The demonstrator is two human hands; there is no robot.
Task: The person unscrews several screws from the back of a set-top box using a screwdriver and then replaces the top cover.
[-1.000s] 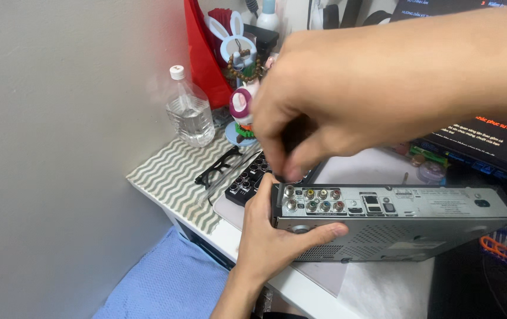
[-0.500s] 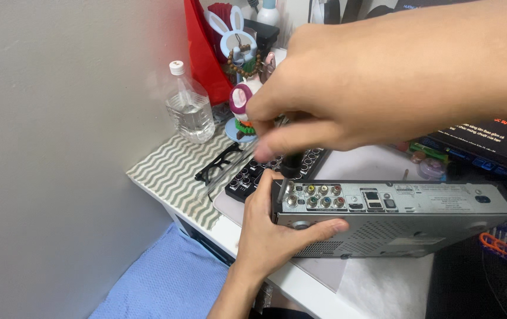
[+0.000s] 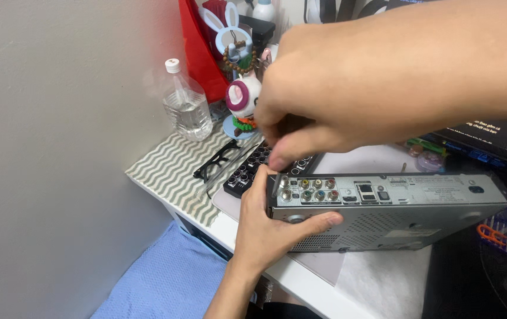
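Set-top box (image 3: pixel 383 207) tilted, left hand (image 3: pixel 268 227) clasping end; right hand (image 3: pixel 324 112) pinching screwdriver (image 3: pixel 275 184); remote (image 3: pixel 253 168), glasses (image 3: pixel 215 162) behind.

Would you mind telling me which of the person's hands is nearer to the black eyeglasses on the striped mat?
Left. The left hand grips the set-top box's end, just right of the eyeglasses; the right hand is above the box's corner, farther right.

One set-top box (image 3: pixel 395 207), one bottle (image 3: pixel 185 106), seemingly two rabbit figures (image 3: pixel 241 100).
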